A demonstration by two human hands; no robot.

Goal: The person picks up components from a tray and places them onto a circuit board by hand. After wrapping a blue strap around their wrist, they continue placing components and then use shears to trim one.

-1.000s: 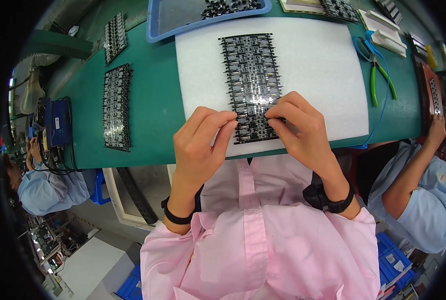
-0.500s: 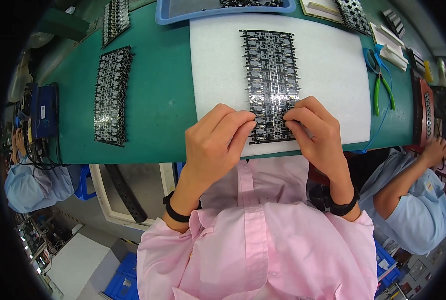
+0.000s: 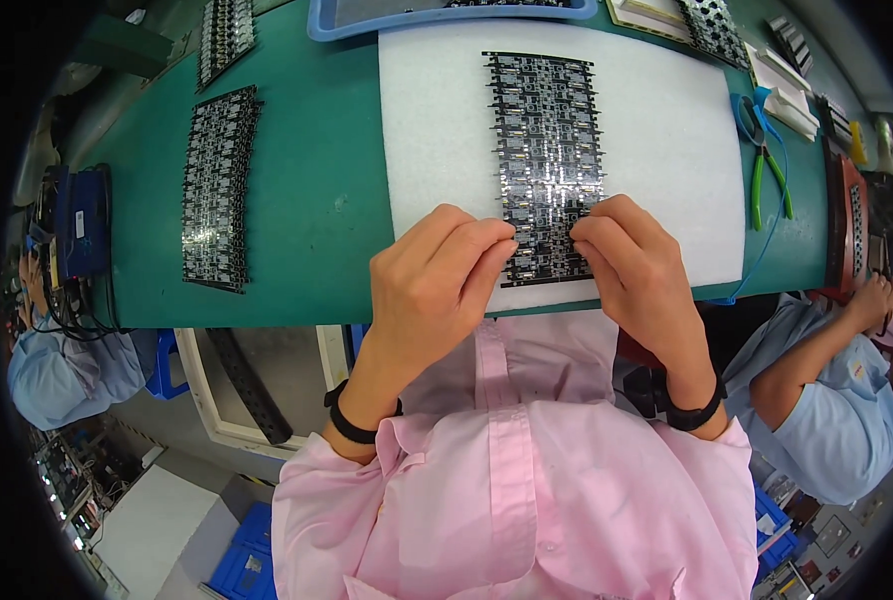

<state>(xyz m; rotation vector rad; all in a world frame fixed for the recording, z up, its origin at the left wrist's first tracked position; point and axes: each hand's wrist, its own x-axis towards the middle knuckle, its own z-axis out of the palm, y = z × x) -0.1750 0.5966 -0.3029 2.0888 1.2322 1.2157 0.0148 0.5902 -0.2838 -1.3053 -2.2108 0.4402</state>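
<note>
A long black circuit board panel (image 3: 550, 130) with rows of silvery parts lies lengthwise on a white foam sheet (image 3: 432, 110). Short tabs stick out along both its long sides. At the panel's lower left edge, my left hand (image 3: 432, 275) is closed in a pinch of thumb and forefinger. My right hand (image 3: 637, 255) pinches in the same way over the lower right edge, level with the left. Both sets of fingertips touch the panel or sit just over it. Whatever lies between them is too small and hidden to make out.
Stacked panels (image 3: 217, 190) lie to the left on the green table mat (image 3: 312, 240). A blue tray (image 3: 352, 28) with small black parts stands at the far side. Green-handled cutters (image 3: 759, 190) and a blue cord (image 3: 767, 250) are at right. Co-workers sit on both sides.
The view has shifted slightly, so the panel and tray appear a little higher. Both hands keep their pinches at nearly the same spots on the panel.
</note>
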